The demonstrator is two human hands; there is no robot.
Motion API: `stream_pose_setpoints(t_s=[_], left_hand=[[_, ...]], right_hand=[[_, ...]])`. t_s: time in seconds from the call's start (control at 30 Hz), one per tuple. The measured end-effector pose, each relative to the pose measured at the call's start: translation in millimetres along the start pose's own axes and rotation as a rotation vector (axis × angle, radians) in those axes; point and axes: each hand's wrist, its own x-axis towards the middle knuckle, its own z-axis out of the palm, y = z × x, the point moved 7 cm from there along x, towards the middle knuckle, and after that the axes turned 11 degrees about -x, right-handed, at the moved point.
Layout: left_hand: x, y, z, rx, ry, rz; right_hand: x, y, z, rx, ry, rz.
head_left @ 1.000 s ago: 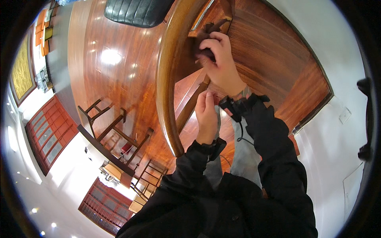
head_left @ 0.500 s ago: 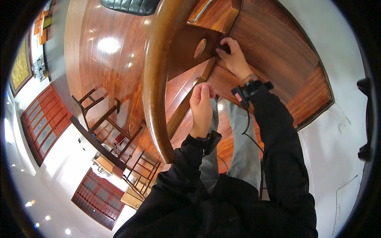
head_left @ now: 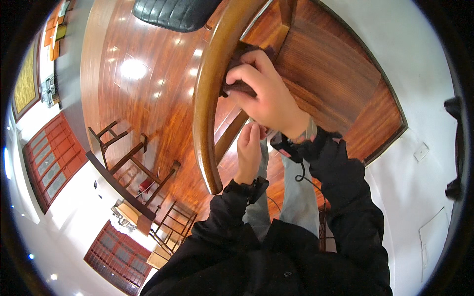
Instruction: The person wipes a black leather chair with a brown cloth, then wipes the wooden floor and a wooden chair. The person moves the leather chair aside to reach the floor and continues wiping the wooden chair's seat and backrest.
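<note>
A curved, polished brown wooden rail (head_left: 204,113), which looks like part of a chair, arches from the top of the view down toward my left arm. My right hand (head_left: 271,98) is closed on a dark brown cloth (head_left: 241,88), bunched against the flat wooden panel beside the rail. Cloth and hand cover most of that panel. Below it, my left hand (head_left: 248,153) is closed, its fingertips pressed together near a lower wooden bar (head_left: 231,135). Whatever those fingers may hold is hidden.
A wide brown wooden surface (head_left: 331,74) lies at the right, against a white wall (head_left: 395,39). A black padded seat (head_left: 173,12) stands beyond the rail. Dark wooden stools or chairs (head_left: 133,153) are off to the left. A cable (head_left: 308,180) hangs from my right wrist.
My right hand has moved left and closer to me, bringing the cloth onto the panel by the rail. My left hand is slightly lower, still closed. The view has shifted a little.
</note>
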Motion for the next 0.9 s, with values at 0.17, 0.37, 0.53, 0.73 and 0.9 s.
stream_pose_setpoints(t_s=[0.17,0.37,0.53,0.73,0.9], left_hand=[[8,-10,-5,0.000,-0.035,-0.006],[12,-30,-7,0.048,-0.027,-0.041],[7,-39,2,0.005,-0.035,-0.062],[10,-31,9,-0.031,-0.042,-0.057],[15,-24,14,-0.065,-0.041,-0.046]], right_hand=[[-16,50,1,-0.185,0.078,0.016],[-50,163,19,-0.264,0.292,0.209],[-73,235,30,-0.224,0.228,0.593],[-53,190,15,-0.084,0.198,0.550],[2,105,-31,0.085,0.189,0.370]])
